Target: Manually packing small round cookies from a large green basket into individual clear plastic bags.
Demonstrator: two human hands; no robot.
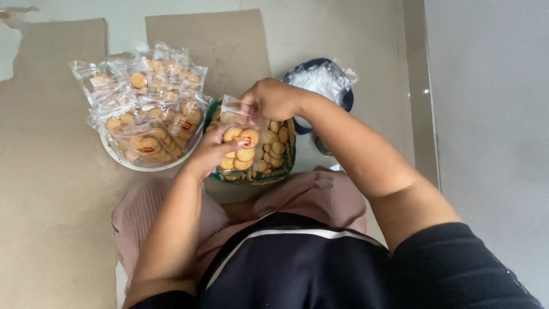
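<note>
— While looking down past the lap, seeing what first?

— Big brown cardboard (pixel 51 171), spread flat on the floor. Likely put there to keep food off the bare tiles.

— And on top of that?

— A white bowl (pixel 123 162) over on the left, heaped high with packed bags (pixel 146 109) of round biscuits. Piled off to one side, likely to stay out of the way.

— Then what?

— A green basket (pixel 251 179) right by the knees, full of loose biscuits (pixel 277 149). Kept close, so easy to reach. Behind it on the right, a dark bowl (pixel 347 103) stuffed with empty clear bags (pixel 323 80).

— And the hands?

— Both up over the green basket, sharing one small clear bag (pixel 240 137) with some biscuits and a red and yellow label inside. Left hand (pixel 209 151) wrapped around the bottom of it, taking the weight. Right hand (pixel 271 98) pinching the top edge tight between thumb and fingers. Held with the mouth pointing up, likely so nothing spills out.
</note>
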